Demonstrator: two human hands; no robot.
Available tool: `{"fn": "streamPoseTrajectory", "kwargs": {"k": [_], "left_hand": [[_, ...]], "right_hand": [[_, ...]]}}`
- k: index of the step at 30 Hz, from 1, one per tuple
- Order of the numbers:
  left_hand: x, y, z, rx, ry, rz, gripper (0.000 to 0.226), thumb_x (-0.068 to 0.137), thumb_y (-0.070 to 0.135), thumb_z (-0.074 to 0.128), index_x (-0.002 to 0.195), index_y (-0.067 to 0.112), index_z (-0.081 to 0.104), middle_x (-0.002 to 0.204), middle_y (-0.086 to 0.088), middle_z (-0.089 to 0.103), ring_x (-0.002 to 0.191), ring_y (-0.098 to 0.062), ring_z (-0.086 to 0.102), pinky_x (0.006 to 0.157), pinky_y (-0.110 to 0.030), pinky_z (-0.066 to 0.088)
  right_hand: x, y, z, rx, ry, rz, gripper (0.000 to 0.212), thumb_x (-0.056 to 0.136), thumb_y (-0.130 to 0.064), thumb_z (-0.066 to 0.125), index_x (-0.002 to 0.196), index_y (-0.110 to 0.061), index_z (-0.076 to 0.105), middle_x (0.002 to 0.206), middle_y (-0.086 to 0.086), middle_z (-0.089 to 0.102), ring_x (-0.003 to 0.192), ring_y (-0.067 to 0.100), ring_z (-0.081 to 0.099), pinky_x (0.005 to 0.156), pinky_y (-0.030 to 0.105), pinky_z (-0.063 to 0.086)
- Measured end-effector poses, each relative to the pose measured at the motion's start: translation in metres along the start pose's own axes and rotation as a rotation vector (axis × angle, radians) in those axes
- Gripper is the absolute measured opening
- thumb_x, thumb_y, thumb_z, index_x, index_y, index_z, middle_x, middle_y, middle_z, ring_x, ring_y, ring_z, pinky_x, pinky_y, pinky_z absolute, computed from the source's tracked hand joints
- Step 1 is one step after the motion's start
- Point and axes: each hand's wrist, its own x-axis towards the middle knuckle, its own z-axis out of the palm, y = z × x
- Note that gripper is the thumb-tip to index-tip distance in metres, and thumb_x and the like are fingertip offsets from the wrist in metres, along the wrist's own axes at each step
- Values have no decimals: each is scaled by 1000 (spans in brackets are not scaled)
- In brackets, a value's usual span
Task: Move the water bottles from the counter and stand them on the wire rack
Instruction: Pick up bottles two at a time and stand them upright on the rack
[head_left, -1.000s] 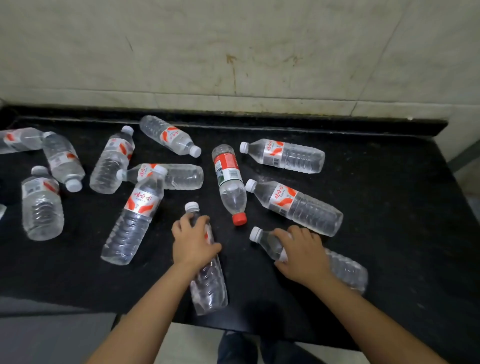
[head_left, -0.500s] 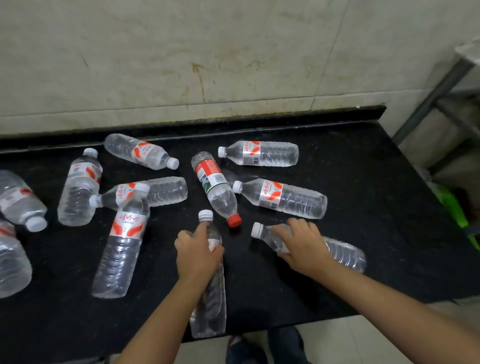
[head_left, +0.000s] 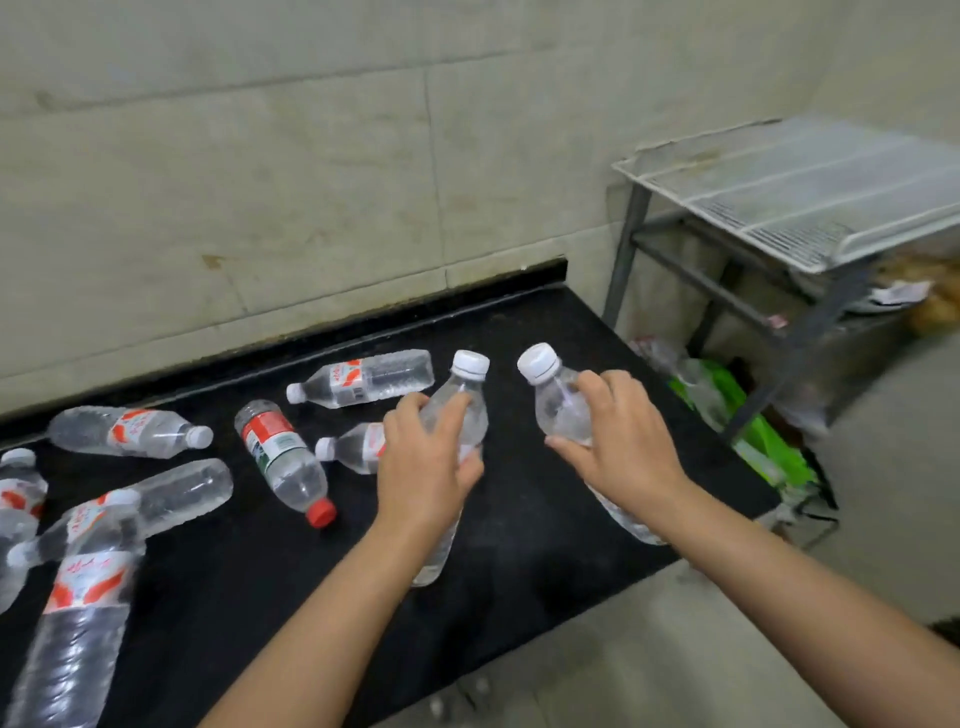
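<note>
Both hands grip a bottle each: the left hand (head_left: 423, 467) holds a bottle (head_left: 457, 410), the right hand (head_left: 621, 441) another bottle (head_left: 558, 405), both lifted above the bench (head_left: 519, 545). The rack (head_left: 810, 208) stands far right, bare. Risk: smooth wet-looking plastic could slip, or a base could tip between the wires. Both bottle bases are partly hidden by the arms; the left bench bottles (head_left: 130, 431) are blurred.

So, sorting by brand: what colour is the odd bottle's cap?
Red, on the green-labelled bottle; clearest in the head view.
</note>
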Motion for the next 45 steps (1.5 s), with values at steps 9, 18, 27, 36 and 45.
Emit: {"fn": "streamPoseTrajectory", "kwargs": {"k": [9,18,27,36,45], "left_hand": [[78,189,39,-25,208,173,69,56,18,85,110,18,43,99,-30,59,83,-45,61,51,-40,53],[181,310,47,-79,494,303,47,69,42,48,109,18,42,97,-32,58,77,-42,61,54,-35,49],[338,339,84,-30,644,289,51,64,35,63,108,12,54,92,-31,60,73,-44,63,46,-40,52],[484,330,138,129,642,218,83,31,24,93,101,17,48,83,-27,65,64,-40,67,35,-32,49],[561,324,192,104,648,10,83,32,27,93,101,18,48,84,-24,64,65,-35,67,44,-34,54]], "right_hand": [[7,142,-150,139,372,13,63,62,-37,69,108,-16,30,95,28,55,87,44,56,71,42,47],[72,251,-230,221,506,60,70,69,-42,69,119,-9,33,112,24,50,104,37,49,80,34,35],[220,330,-219,212,519,48,65,71,-23,76,118,7,42,115,27,49,111,39,46,89,41,37],[347,414,-158,197,424,123,66,70,-23,77,119,4,41,110,29,51,106,43,48,85,46,42],[441,464,-107,498,227,127,69,77,-18,71,128,6,32,131,24,41,123,35,39,101,39,34]]}}
